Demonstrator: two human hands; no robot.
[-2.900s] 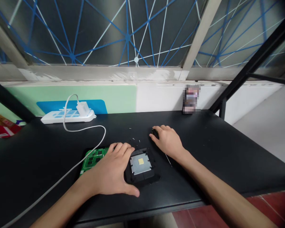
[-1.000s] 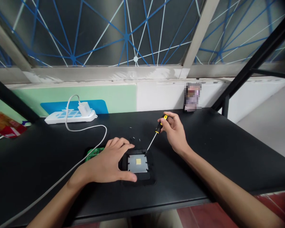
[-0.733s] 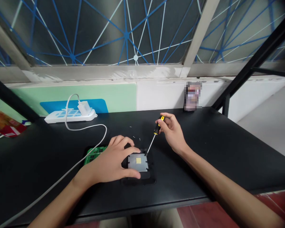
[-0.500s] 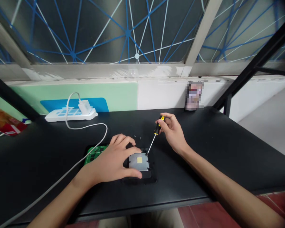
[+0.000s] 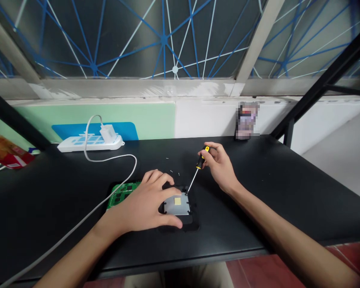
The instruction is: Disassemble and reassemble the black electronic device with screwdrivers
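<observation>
Spread over the left part of a black plastic device casing (image 5: 195, 225), my left hand (image 5: 144, 200) is open. Its thumb lies across the lower part of the casing, and its index finger reaches the top edge of the grey metal plate (image 5: 183, 209). A pale yellow square pad (image 5: 177, 201) sits on that plate. My right hand (image 5: 220, 166) is closed around the black and yellow handle of a screwdriver (image 5: 193, 180). The screwdriver slants down, its tip at the plate's upper right corner. A green circuit board (image 5: 120, 195) is partly hidden behind my left hand.
Several tiny screws (image 5: 172, 171) lie beyond the casing. A white cable (image 5: 108, 196) runs across the black table (image 5: 273, 200) from a charger (image 5: 108, 133) in a power strip (image 5: 75, 144). A red packet (image 5: 13, 158) stands far left; a blurred phone-like object (image 5: 246, 122) leans at the wall.
The view has shifted slightly. Both hands keep nearly the same positions, with the screwdriver tip still at the plate's upper right corner.
</observation>
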